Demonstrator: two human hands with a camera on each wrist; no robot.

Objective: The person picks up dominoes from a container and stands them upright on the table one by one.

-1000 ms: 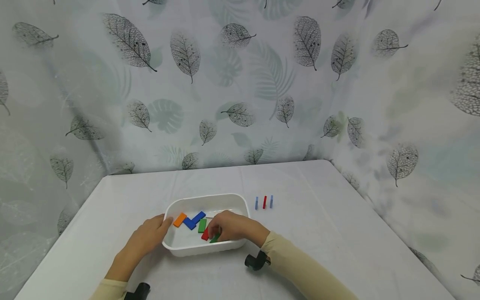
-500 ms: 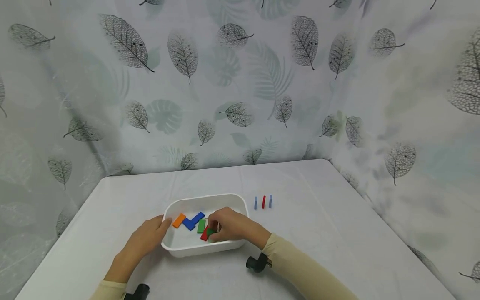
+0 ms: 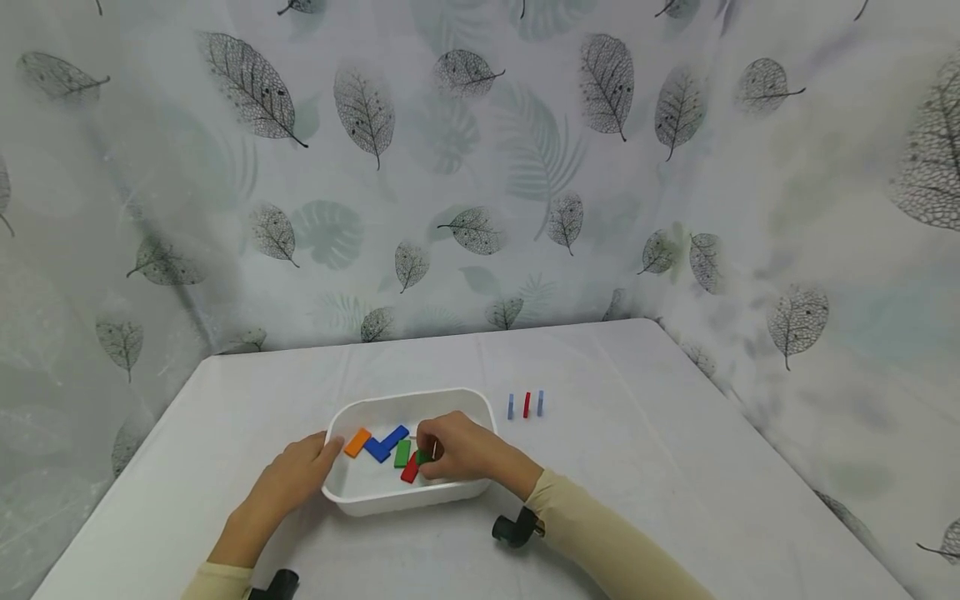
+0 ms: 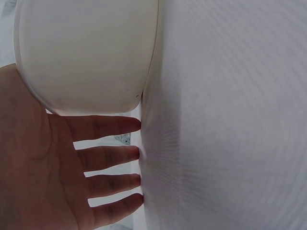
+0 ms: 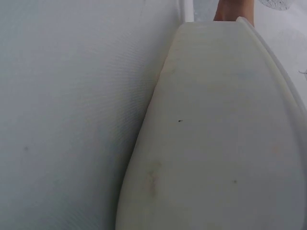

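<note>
White counter | left hand flat against tray, fingers straight | right hand fingers pinching green block

No readable text anywhere.

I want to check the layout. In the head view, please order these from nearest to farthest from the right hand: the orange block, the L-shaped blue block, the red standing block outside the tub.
From the right hand:
1. L-shaped blue block, inside the white tub, just left of the hand.
2. Orange block, at the tub's left side, by the left hand.
3. Red standing block, on the table right of the tub.
</note>
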